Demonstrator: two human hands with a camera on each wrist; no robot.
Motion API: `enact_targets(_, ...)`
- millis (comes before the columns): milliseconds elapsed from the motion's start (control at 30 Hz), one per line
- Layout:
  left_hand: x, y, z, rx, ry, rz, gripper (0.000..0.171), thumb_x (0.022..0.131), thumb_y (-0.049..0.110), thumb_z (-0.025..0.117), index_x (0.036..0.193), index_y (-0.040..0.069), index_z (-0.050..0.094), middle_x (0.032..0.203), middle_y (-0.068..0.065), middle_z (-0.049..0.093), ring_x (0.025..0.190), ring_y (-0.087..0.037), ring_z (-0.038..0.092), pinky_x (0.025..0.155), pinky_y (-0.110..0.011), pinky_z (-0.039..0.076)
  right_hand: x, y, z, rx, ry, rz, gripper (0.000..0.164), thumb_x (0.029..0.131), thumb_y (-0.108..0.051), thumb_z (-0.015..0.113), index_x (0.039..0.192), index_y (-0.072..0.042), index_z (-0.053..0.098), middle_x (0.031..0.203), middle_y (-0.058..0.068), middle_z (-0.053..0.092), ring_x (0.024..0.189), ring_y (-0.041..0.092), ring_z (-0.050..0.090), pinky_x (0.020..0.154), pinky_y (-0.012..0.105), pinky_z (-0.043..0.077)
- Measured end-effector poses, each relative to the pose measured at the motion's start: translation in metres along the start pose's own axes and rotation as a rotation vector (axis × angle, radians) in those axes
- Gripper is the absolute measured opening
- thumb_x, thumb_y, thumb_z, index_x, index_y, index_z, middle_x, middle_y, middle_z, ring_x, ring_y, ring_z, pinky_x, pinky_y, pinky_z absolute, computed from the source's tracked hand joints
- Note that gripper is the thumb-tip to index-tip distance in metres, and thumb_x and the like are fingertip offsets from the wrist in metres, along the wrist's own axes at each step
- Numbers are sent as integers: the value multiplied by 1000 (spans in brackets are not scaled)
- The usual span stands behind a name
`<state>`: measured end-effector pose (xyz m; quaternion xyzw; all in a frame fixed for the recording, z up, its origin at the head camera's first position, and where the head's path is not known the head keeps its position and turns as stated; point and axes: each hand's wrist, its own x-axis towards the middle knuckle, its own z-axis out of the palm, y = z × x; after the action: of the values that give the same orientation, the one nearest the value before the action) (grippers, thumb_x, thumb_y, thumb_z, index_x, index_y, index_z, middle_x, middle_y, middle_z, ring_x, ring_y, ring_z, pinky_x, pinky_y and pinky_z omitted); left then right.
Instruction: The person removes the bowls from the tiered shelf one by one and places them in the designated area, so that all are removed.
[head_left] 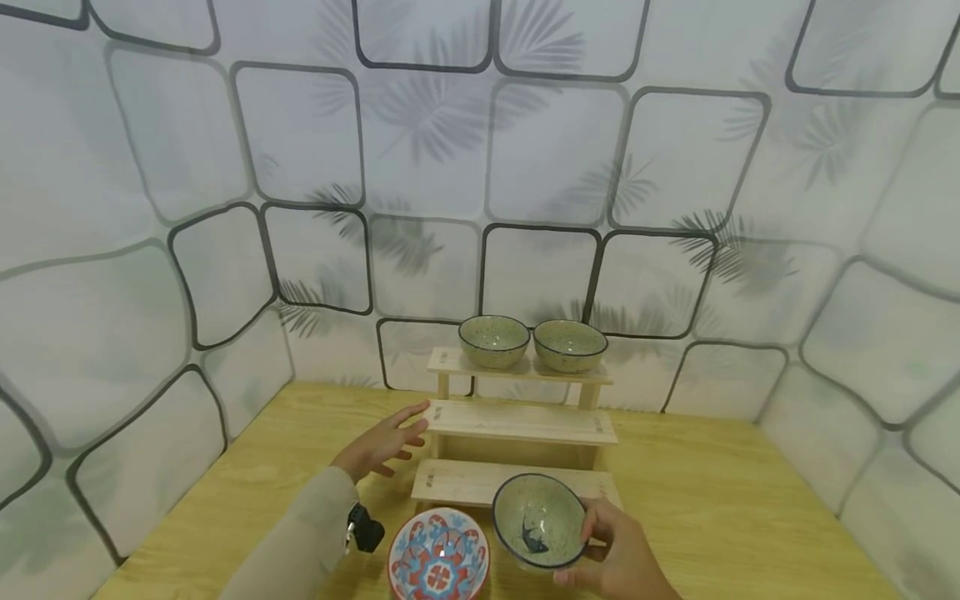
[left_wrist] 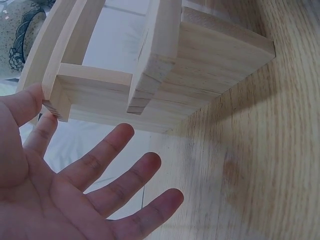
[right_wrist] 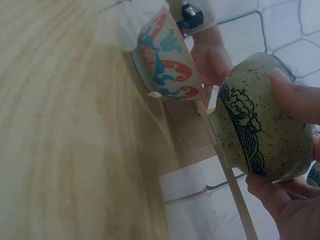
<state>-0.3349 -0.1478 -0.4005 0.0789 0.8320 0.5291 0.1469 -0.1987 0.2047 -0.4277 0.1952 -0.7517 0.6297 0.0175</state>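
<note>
My right hand grips a speckled green bowl by its right side, thumb and fingers on its wall. The bowl is tilted, with its inside and a dark blue motif facing me, in front of the lowest tier. A blue wave pattern shows on its outside in the right wrist view. My left hand is at the left end of the wooden tiered stand, fingers spread. In the left wrist view, its thumb and index fingertips are right at a board's end, the other fingers extended below.
Two matching green bowls stand side by side on the top tier. A red, blue and white patterned bowl sits on the wooden table in front of the stand. Patterned curtains hang behind and at both sides.
</note>
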Motion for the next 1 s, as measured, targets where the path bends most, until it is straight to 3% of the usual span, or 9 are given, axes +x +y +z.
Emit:
enact_targets(167,2,1,0,3,-2,2,62,97,56,48,153,35,30,135,-15,53,119,-43,52,82,-61,45,-7,-1,0,17,-33,44,52,61,-4,92,79,4,44,130,42,44,108,46,56,75,37,56)
enact_targets(367,2,3,1,6,-1,4,63,97,56,48,153,35,29,135,-17,53,119,-44,52,82,-62,45,-11,7,-2,6,-80,-9,49,64,1,89,77,5,43,130,44,39,109,51,54,75,38,55)
enact_targets(533,2,3,1,7,-7,2,63,97,56,47,154,35,28,136,-18,52,119,-46,51,82,-63,44,-11,15,-4,-16,-77,43,44,62,-2,90,74,0,47,128,33,45,110,40,54,77,36,55)
enact_targets(667,2,4,1,7,-6,-1,63,97,56,48,154,35,28,136,-17,53,118,-45,52,82,-62,45,-11,21,-7,-50,-113,15,43,60,1,88,71,1,47,120,27,48,107,33,54,77,35,54)
enact_targets(833,2,2,1,4,-6,1,63,97,56,47,154,35,28,136,-18,53,118,-44,52,83,-62,45,-10,26,-9,-23,-146,35,45,60,0,89,70,4,45,117,22,45,107,32,52,77,37,55)
enact_targets(1000,2,-2,2,-6,-16,4,63,98,56,47,154,34,28,135,-19,53,118,-46,52,83,-63,44,-10,33,-8,-67,-144,-40,43,59,7,87,68,1,45,113,20,45,105,26,51,73,34,55)
